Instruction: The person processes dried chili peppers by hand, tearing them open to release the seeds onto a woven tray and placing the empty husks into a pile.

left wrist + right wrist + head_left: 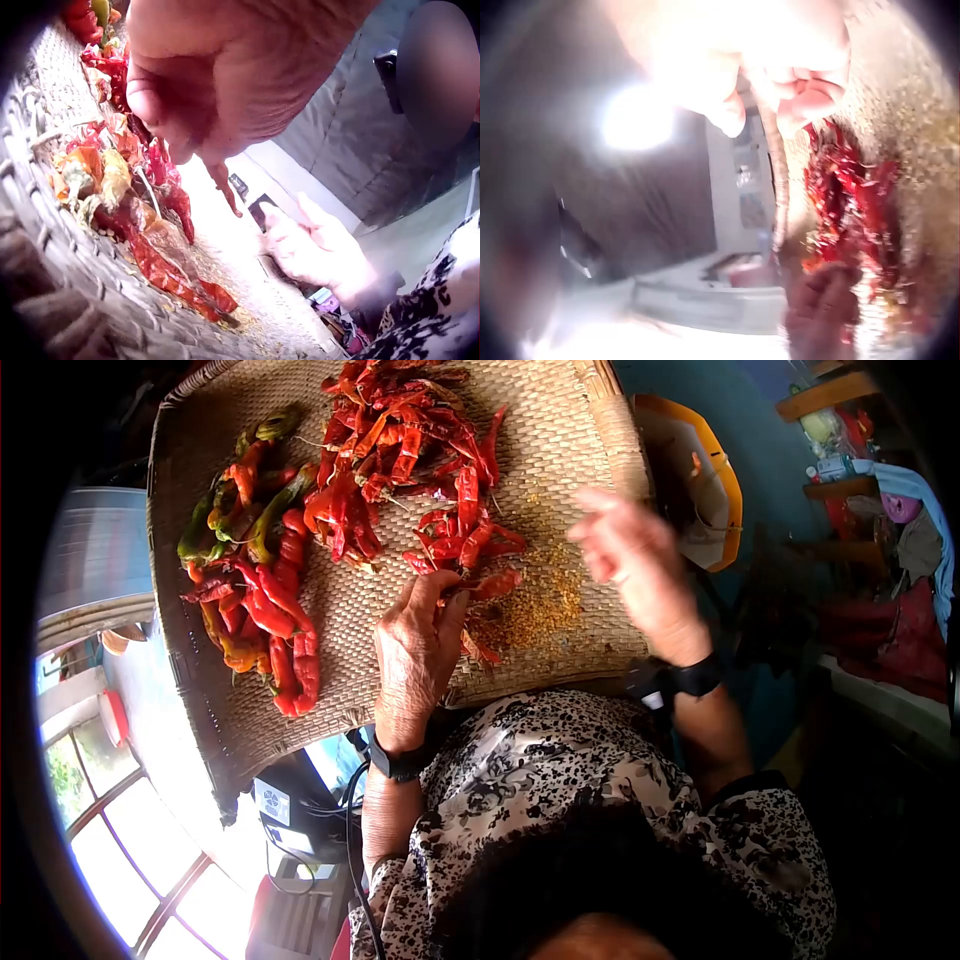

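Note:
Thumb and fingertips of my left hand pinch a dried red chili pepper low over the near part of a woven tray. Beneath and around it, pale yellow seeds are scattered over the weave. My right hand, blurred, is raised over the tray's right side with its fingers loosely bent and nothing in them. Beyond the left hand lies a heap of wrinkled red chilies. Smoother red peppers and greenish ones form a separate pile on the left.
Just past the tray's right edge stands a container with a yellow rim. Shelves with cloths and small goods are farther right. A black cable hangs beside the left forearm, and a bright window is at lower left.

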Available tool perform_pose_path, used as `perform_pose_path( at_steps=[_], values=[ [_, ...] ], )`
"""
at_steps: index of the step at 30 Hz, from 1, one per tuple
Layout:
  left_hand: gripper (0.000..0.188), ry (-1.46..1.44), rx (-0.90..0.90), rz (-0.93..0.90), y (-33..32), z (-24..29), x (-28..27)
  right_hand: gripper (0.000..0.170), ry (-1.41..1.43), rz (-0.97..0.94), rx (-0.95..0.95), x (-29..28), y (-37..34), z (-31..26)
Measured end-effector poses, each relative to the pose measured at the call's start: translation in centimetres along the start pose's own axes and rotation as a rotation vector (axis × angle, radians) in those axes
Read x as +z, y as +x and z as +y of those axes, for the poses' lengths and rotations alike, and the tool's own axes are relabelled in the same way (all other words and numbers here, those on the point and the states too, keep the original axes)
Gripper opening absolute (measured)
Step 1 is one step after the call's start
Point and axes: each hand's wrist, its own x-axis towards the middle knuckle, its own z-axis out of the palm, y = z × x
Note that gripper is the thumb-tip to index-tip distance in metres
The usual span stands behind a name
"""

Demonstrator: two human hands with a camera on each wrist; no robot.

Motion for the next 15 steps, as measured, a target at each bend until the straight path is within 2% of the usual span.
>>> perform_pose_path(
  at_steps=[1,2,3,4,5,7,8,9,13,15],
  values=[
    [0.014,-0.052,0.001,-0.041,-0.1,0.2,0.0,0.043,-0.139,-0.107,-0.024,1.6,-0.4,0.7],
    [0.014,-0.080,0.032,-0.039,-0.2,0.3,0.2,0.042,-0.224,-0.174,-0.269,3.0,-0.7,3.4],
    [0.014,-0.086,0.038,-0.044,-0.3,0.4,0.3,0.040,-0.464,-0.302,-0.167,3.8,-1.2,2.7],
    [0.014,-0.095,0.051,-0.055,-0.4,0.5,0.3,0.037,-0.587,-0.288,-0.400,4.2,-1.1,5.0],
    [0.014,-0.105,0.066,-0.066,-0.4,0.5,0.3,0.031,-0.725,-0.345,-0.238,4.6,-1.3,4.4],
    [0.013,-0.077,0.099,-0.060,-0.7,0.3,0.3,0.025,-0.657,-0.272,-0.342,5.1,-1.6,4.5],
    [0.014,-0.098,0.081,-0.074,-0.7,0.4,0.2,0.022,-0.688,-0.321,-0.207,5.2,-1.8,3.7],
    [0.014,-0.118,0.062,-0.087,-0.8,0.4,0.2,0.022,-0.649,-0.334,-0.176,5.2,-1.9,3.8],
    [0.015,-0.166,0.020,-0.190,-0.5,1.0,0.3,0.021,-0.655,-0.325,-0.245,4.5,-1.9,4.3],
    [0.021,-0.110,0.064,-0.198,-0.1,0.7,0.7,0.021,-0.662,-0.302,-0.281,4.0,-1.7,4.2]
  ],
)
